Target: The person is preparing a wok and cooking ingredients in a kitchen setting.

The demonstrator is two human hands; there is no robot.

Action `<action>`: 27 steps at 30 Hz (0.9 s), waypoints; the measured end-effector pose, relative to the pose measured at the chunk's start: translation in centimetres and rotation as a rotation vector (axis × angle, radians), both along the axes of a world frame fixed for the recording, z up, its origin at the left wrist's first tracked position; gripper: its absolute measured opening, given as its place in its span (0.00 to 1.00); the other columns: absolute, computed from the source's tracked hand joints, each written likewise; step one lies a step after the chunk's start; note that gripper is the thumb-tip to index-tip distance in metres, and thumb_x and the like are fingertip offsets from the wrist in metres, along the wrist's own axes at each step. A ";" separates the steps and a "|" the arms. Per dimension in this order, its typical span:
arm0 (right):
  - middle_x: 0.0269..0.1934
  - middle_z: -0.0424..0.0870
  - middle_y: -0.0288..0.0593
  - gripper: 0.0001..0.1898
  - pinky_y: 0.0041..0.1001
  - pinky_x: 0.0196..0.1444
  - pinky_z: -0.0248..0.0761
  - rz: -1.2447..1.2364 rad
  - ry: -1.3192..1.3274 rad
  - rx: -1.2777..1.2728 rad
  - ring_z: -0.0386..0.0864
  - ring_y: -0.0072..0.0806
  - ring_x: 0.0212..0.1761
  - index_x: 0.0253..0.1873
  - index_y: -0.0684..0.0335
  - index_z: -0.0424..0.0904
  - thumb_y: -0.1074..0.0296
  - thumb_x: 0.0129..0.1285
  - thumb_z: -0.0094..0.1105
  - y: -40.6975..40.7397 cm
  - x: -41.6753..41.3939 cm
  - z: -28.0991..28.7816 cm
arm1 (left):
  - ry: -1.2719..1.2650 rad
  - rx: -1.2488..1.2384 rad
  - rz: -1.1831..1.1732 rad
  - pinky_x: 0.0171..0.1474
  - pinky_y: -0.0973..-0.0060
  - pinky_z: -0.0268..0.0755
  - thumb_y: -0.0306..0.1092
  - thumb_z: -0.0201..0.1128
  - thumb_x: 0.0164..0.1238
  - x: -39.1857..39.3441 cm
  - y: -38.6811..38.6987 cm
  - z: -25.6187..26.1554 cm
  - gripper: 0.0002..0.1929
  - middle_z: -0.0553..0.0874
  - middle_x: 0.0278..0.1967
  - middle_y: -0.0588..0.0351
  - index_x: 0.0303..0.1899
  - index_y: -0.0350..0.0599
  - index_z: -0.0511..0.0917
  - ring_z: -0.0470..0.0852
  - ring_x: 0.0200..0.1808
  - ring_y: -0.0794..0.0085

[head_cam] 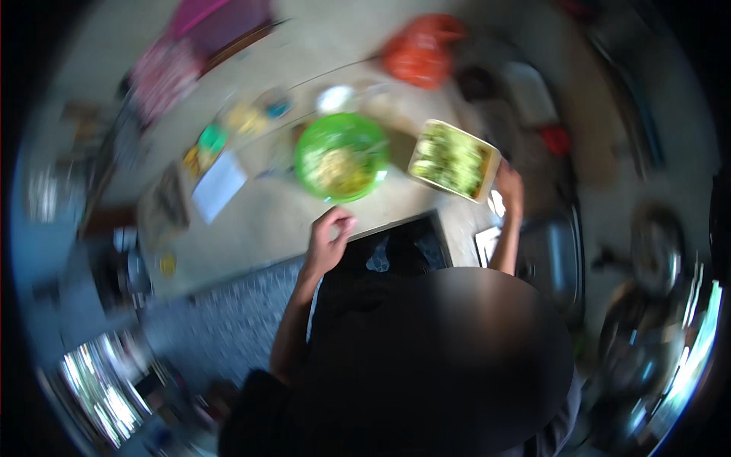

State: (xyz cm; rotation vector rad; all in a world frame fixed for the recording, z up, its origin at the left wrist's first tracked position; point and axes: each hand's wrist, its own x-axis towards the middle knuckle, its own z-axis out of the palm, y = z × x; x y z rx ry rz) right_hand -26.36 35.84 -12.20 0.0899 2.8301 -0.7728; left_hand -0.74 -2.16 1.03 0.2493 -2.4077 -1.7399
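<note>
My right hand (pixel 510 188) is at the right end of a pale rectangular container (pixel 492 171), with its fingers on the rim. Chopped pale-green vegetable pieces (pixel 451 157) fill most of it. To its left stands a round green plastic bowl (pixel 305 177). Inside the bowl lie a pale, crumbly heap (pixel 337 164) and some yellow-green stuff, both blurred. Just in front of the bowl, near the counter's front edge, my left hand (pixel 330 240) hovers with fingers curled. Nothing shows in it, and blur hides whether thumb and fingertips meet.
Behind the bowl are a white round item (pixel 337 100) and a red plastic bag (pixel 422 51). A white sheet (pixel 220 185) and a green-topped item (pixel 212 139) lie leftward on the counter (pixel 228 240). A dark sink or appliance (pixel 551 251) is at the right.
</note>
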 end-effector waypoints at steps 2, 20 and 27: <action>0.46 0.86 0.56 0.23 0.52 0.48 0.78 0.057 -0.117 0.009 0.84 0.55 0.50 0.70 0.45 0.71 0.51 0.75 0.42 1.7 1.7 2.7 | -0.011 -0.031 0.004 0.38 0.76 0.72 0.27 0.63 0.71 0.6 -0.5 2.0 0.06 0.80 0.28 0.56 0.34 0.35 0.77 0.78 0.30 0.75; 0.20 0.73 0.39 0.09 0.30 0.26 0.61 1.064 0.052 -0.708 0.64 0.22 0.21 0.52 0.63 0.80 0.68 0.73 0.56 -46.6 25.9 15.7 | 0.145 -0.177 1.007 0.34 0.74 0.66 0.21 0.66 0.64 33.1 -11.7 2.3 0.17 0.75 0.23 0.55 0.23 0.38 0.63 0.75 0.27 0.72; 0.17 0.68 0.38 0.18 0.28 0.23 0.59 1.117 0.085 -0.580 0.62 0.21 0.18 0.63 0.60 0.77 0.68 0.70 0.60 -57.4 31.7 8.0 | 0.014 -0.229 1.186 0.34 0.74 0.68 0.25 0.67 0.66 46.7 -15.2 2.2 0.11 0.78 0.26 0.55 0.28 0.37 0.74 0.75 0.28 0.72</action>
